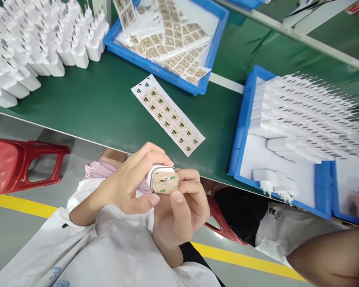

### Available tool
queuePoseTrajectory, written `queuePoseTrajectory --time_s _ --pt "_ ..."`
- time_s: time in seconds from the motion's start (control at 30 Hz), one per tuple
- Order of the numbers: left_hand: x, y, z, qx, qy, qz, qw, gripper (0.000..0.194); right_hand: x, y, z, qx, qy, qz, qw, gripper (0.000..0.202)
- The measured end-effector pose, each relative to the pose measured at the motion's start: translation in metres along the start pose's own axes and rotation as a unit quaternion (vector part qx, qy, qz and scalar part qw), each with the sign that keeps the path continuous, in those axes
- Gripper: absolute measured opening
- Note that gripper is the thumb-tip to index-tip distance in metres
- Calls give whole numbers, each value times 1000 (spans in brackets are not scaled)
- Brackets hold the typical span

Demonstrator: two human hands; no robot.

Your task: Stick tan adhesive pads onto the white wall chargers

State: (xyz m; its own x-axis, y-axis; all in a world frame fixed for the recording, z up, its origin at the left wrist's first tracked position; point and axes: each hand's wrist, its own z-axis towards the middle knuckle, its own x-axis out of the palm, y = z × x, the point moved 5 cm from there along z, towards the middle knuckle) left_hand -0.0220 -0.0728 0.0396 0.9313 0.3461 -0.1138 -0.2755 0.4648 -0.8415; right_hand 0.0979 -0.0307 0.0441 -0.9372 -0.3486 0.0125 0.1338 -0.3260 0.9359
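Wrapped around a white plug adapter point(153, 174) is my left hand point(137, 175), close to the table's front edge. A tan adhesive sticker point(167, 185) with green print lies against the adapter's end face. The thumb and fingers of my right hand point(184, 199) pinch the sticker's right edge. On the green table beyond my hands lies a white sheet point(170, 115) with rows of tan stickers; two places at its far left end show no tan sticker.
A blue tray point(155, 69) of sticker sheets stands behind. White adapters point(54, 59) crowd the back left. On the right, another blue tray point(242, 131) holds rows of adapters, beside a person's arm point(332, 255). A red stool point(14, 165) stands left.
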Motion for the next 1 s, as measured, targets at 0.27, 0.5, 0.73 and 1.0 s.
queuePoseTrajectory --time_s 0.27,0.5,0.73,1.0 --pt "0 0 1 3 6 16 1000 45 1 0 1 0 -3 15 1000 17" --pt "0 1 0 -1 1 24 1000 45 -1 -1 -1 0 -4 -16 1000 18" --pt "-1 0 2 6 1 35 999 43 0 -2 0 12 -5 12 1000 16" --pt "1 0 3 15 -35 62 997 38 2 -2 -1 -1 7 2 1000 17"
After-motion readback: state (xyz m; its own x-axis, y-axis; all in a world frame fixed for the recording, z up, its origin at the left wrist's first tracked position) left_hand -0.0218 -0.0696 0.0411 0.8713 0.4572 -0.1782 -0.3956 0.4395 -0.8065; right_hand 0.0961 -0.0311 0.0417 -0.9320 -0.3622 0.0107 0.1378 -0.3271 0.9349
